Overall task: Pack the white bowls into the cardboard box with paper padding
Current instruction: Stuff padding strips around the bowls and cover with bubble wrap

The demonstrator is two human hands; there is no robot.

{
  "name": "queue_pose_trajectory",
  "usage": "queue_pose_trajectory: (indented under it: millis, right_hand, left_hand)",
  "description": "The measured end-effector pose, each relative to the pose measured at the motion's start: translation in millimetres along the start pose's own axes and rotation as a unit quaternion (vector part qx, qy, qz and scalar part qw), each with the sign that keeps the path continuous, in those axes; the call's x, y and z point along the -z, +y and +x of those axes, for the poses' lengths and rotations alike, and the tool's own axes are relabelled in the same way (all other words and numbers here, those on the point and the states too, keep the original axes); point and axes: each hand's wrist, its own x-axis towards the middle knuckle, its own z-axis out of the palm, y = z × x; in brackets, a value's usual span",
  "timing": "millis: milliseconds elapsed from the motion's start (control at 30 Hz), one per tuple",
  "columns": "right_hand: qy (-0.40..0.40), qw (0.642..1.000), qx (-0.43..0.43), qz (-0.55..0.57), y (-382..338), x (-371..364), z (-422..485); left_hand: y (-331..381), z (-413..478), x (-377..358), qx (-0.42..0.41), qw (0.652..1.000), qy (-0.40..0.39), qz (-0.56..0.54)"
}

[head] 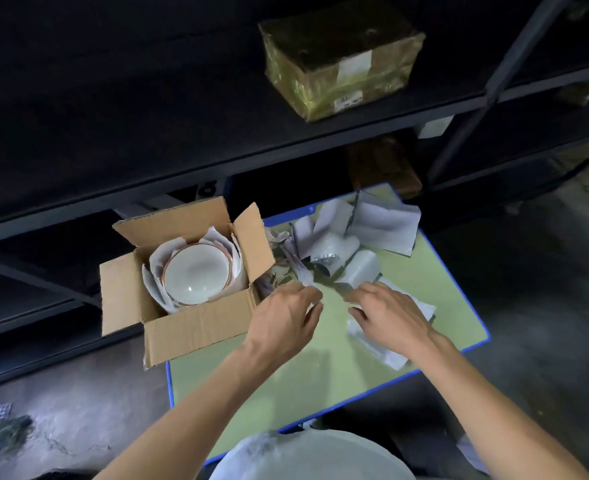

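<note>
Left hand: fingers curled narrow, pinching the near end of a crumpled paper strip that runs away from the fingertips towards the box corner. Right hand: fingers loosely spread and slightly bent, resting on a white sheet that shows past the knuckles and below the thumb. The two sets of fingertips lie near each other but apart, with bare table between them.

Just beyond both sets of fingertips lies the paper heap, loose white and grey sheets, some curled into rolls, spread over the far part of the green, blue-edged table.

Left of the left fingers stands the box, all four flaps open, its near corner close beside the left knuckles and its left part overhanging the table edge. Inside it sit the bowls, white with a copper-coloured rim, nested mouth up; how many cannot be told. Padding of white paper stands round them, between the bowls and the box walls.

Behind the wrists, at the bottom edge, a white rounded object shows; its kind cannot be told.

Far beyond the fingers, dark shelves carry a parcel wrapped in yellowish film with white labels.
</note>
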Motion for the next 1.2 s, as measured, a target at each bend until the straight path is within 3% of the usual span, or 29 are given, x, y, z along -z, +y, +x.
queue_pose_trajectory:
  millis: [200, 467, 667, 933, 1067, 1200]
  right_hand:
    - [-0.013, 0.999, -0.042, 0.015, 34, 3, 12]
    - [0.001, 0.999, -0.037, 0.038, 45, 23, 61]
    - [-0.025, 0.998, -0.031, 0.048, 48, 16, 83]
    - [-0.028, 0.99, -0.044, 0.128, 52, 14, 101]
    - [-0.014, 0.965, -0.08, 0.249, 43, 24, 115]
    - [0.011, 0.909, -0.123, 0.399, 28, 31, 123]
  left_hand:
    - [-3, 38, -29, 0.065, 0.996, -0.042, 0.034]
    - [-7, 122, -34, 0.176, 0.98, -0.074, 0.047]
    - [-8, 153, -45, 0.212, 0.97, -0.093, 0.072]
    - [-3, 149, -40, 0.218, 0.976, 0.012, -0.025]
    - [3, 144, -26, 0.195, 0.977, 0.053, -0.074]
    - [17, 125, -12, 0.179, 0.965, 0.007, -0.194]
